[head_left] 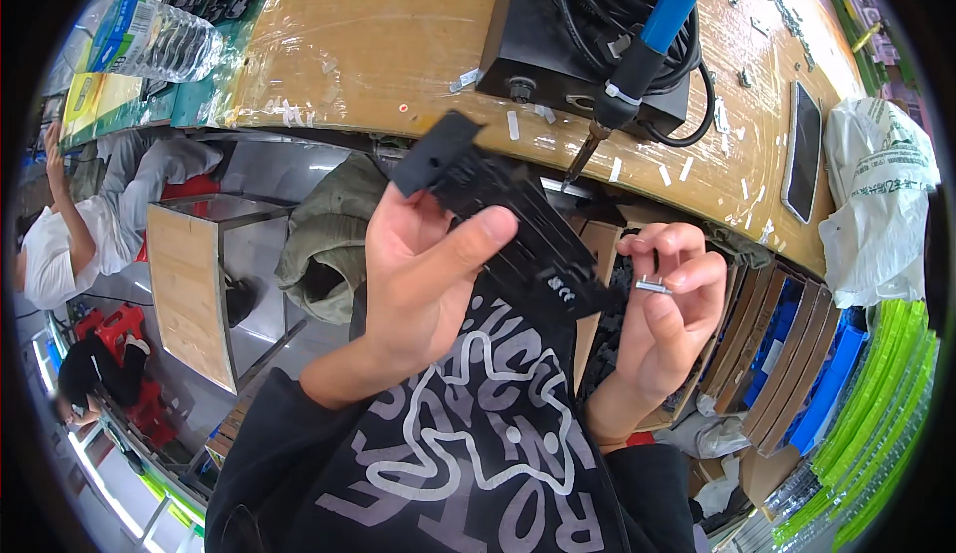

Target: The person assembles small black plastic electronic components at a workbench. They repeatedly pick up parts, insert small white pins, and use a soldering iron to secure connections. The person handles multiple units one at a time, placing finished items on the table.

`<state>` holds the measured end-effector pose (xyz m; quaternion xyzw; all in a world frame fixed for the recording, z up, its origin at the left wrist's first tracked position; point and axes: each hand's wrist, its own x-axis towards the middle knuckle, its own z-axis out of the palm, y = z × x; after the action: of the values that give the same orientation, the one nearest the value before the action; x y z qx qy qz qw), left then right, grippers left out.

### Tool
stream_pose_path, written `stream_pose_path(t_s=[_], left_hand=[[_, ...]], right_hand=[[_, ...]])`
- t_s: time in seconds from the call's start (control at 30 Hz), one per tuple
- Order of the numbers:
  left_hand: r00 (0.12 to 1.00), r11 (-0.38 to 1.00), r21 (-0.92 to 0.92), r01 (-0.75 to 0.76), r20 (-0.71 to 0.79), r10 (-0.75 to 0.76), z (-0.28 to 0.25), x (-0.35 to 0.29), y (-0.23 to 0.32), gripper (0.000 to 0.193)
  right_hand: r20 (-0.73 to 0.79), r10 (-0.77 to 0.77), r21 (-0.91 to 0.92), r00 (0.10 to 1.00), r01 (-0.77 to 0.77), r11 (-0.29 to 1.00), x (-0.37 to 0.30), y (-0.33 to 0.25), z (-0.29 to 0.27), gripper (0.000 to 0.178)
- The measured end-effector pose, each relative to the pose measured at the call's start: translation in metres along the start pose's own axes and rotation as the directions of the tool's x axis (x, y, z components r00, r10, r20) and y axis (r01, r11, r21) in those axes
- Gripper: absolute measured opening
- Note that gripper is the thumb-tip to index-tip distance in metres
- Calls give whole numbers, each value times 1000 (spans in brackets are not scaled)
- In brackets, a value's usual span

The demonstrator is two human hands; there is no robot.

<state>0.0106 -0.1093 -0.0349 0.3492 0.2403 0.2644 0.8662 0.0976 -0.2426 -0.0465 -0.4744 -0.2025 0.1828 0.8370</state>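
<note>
Pale printed lettering and a white star-like outline cover the black garment front (478, 434) below the hands. Green printing marks the one crumpled white plastic bag (876, 200) at the desk's right end, and a blue-and-green label wraps the one clear ribbed plastic bottle (189, 47) lying at far left. Tiny white marks on the long black plastic part (523, 224) are too small to make out.

That part is held up in front of the desk (349, 45), slanting across the chest; the left hand (428, 274) has it in its grip, thumb on top. The right hand (672, 304) has a narrow grip, pinching one small silvery metal piece (652, 286) between thumb and fingers, just beside the part's lower end.

Beyond the hands, one blue-handled tool with a metal tip (662, 25) points down, its tip near the black part, its body blocking some of the black box with a round knob (543, 60) and the coiled black cable (607, 15). One flat smartphone (803, 153) lies near the bag. Brown cardboard sheets (762, 354) stand among blue bins at lower right, beside bright green strips (876, 414), too many to count. Two other people show at left: one in a white top (70, 234), one in dark clothing (100, 369).
</note>
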Motion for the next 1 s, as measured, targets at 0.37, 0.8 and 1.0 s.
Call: stream_pose_path(t_s=[0.37, 0.8, 1.0], left_hand=[[995, 987, -159, -37, 83, 51, 1, -7, -5, 26], [975, 972, -206, -115, 165, 151, -4, -11, -14, 34], [909, 961, -250, -117, 363, 205, -11, -9, -18, 36]], right_hand=[[-91, 121, 150, 988, -107, 983, -9, 10, 6, 17], [-118, 143, 204, 983, -117, 972, -11, 13, 4, 17], [-161, 111, 210, 981, -76, 975, -12, 12, 6, 15]])
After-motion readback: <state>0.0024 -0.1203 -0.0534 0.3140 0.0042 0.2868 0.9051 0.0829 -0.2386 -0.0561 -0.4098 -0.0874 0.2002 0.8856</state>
